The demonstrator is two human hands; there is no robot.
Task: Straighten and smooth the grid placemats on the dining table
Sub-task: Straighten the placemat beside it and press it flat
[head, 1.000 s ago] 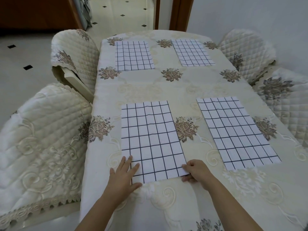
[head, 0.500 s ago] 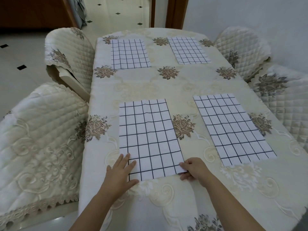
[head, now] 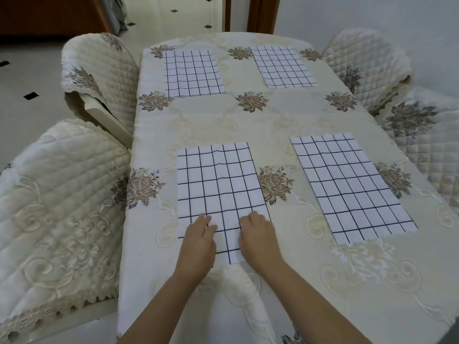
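Left hand (head: 198, 240) and right hand (head: 258, 238) flat, fingers straight, on near-left placemat (head: 218, 180); near-right placemat (head: 347, 184) well apart; quilted chairs (head: 62, 194) flank worktop (head: 223, 120).

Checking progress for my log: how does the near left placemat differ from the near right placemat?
The near left placemat has the left hand and right hand flat on its near end; the near right placemat is untouched. Its near edge shows whole; the left one's is partly covered. Both are white with dark grids, slightly rippled.

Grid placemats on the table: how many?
4. The near-left placemat lies under the left hand and right hand. The others are the near-right placemat, far-left placemat and far-right placemat. None appears hidden.
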